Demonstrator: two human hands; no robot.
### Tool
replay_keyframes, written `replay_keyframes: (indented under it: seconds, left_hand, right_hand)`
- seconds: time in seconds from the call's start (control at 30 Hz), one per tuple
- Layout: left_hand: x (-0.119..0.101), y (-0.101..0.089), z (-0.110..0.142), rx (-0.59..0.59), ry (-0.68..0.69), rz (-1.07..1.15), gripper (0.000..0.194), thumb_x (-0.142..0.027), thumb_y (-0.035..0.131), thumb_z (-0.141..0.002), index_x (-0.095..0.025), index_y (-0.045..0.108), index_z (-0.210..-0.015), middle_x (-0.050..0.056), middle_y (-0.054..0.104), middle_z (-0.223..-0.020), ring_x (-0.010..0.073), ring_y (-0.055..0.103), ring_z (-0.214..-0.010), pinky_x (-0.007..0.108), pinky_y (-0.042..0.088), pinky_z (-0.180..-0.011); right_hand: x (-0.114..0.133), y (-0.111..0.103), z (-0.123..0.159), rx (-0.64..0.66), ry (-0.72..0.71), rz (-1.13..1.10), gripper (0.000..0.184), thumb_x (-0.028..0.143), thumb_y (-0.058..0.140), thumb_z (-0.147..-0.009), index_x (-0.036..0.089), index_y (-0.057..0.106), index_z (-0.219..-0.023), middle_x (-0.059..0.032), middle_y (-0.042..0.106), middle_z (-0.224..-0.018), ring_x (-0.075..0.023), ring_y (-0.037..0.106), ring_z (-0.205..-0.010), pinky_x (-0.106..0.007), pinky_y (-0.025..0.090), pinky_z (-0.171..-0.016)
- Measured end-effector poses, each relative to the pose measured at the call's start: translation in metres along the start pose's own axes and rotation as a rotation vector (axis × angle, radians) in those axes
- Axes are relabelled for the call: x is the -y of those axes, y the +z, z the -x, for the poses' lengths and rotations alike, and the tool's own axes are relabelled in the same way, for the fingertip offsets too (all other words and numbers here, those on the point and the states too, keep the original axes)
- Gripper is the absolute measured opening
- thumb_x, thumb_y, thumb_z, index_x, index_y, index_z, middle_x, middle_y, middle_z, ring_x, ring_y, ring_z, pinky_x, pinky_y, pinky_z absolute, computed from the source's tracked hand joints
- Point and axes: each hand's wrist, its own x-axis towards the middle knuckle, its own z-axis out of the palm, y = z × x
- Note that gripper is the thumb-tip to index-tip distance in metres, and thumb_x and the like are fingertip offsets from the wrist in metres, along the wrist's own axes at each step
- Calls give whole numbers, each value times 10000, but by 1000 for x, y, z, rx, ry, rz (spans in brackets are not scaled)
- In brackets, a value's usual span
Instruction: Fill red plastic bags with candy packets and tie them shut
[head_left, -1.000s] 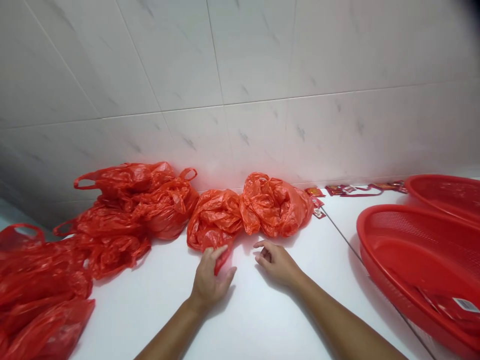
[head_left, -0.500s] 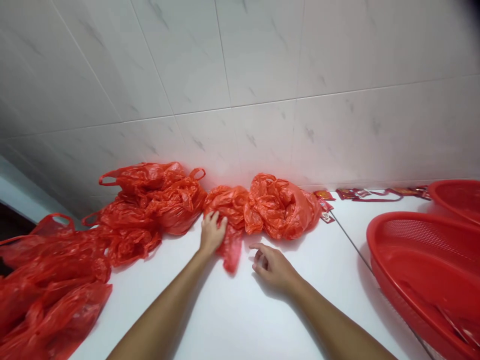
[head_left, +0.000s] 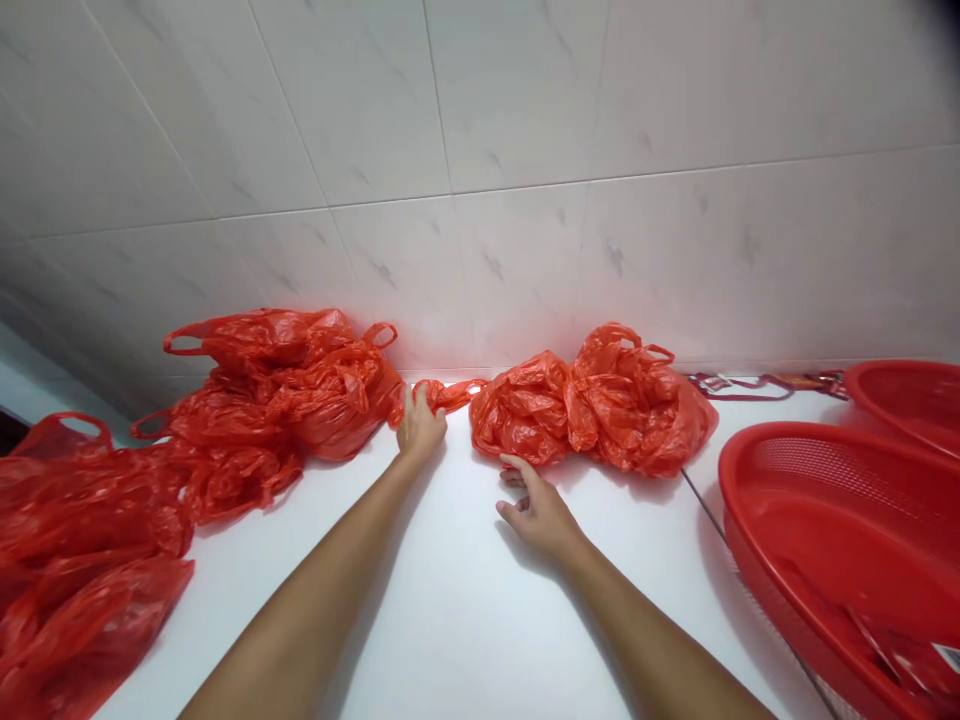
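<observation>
My left hand [head_left: 421, 425] reaches toward the wall, its fingers closed over a small crumpled red plastic bag [head_left: 448, 396]. Part of that bag is hidden behind the fingers, and a loop of it stretches to the right. My right hand [head_left: 541, 510] hovers just in front of a bunched red plastic bag [head_left: 521, 405], fingers apart and slightly curved, holding nothing. Against this bunch, on its right, sits another red bag bundle [head_left: 637, 405] with handles sticking up. Left of my left hand lies a heap of red plastic bags [head_left: 300, 395].
More red bags [head_left: 82, 570] spread over the near left. On the right stands a red plastic basket [head_left: 757, 520] with a smaller red basket [head_left: 862, 385] behind it. Small red packets [head_left: 750, 386] lie along the tiled wall [head_left: 525, 250]. The table [head_left: 465, 610] is white.
The bunched bags in the middle have shifted right, covering some packets. My left hand has moved the hanging bag back toward the wall. My right hand's fingers have spread a little.
</observation>
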Motion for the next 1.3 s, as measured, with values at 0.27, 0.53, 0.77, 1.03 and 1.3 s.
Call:
replay_keyframes:
  seconds: [0.27,0.53,0.77,1.03,1.3]
  left_hand:
    - [29,-17,28,286,-64,-150,361,-400,680,-1014,-175,656,-1295,112,647,-1370,269,653,-1206,507,562,-1034]
    - [28,-104,86,1078,108,198,319,-465,836,-751,-198,698,-642,20,689,-652,217,648,-644,310,525,-607]
    - [31,-103,103,1331,198,607,496,-656,810,-752,-167,774,-821,56,731,-739,191,647,-655,293,544,-595]
    - [41,-61,104,504,139,627,308,-416,632,-928,-188,694,-1125,115,725,-1007,240,717,-829,380,602,-718]
    - [-25,-61,185,86,1124,399,516,-296,735,-900,-306,596,-1397,132,652,-1456,361,591,-1365,611,484,-1141]
  right_hand:
    - [1,1,0,2,-3,-55,649,237,672,-884,252,496,-1508,-86,689,-1180,-225,676,-1087,-357,580,-867]
    - [1,5,7,-19,2,-34,694,271,655,-915,266,458,-1580,-94,691,-1232,-209,685,-994,-379,577,-913]
    - [0,1,11,-12,41,-194,555,393,514,-1000,265,535,-1539,-96,706,-1269,-260,684,-1119,-430,548,-1009]
    - [20,-5,23,37,133,-434,380,519,605,-942,212,742,-1119,-110,748,-1121,-286,697,-1020,-381,554,-886]
    - [20,4,15,-161,90,-387,270,459,638,-913,208,715,-976,-56,739,-960,-235,655,-896,-355,519,-860]
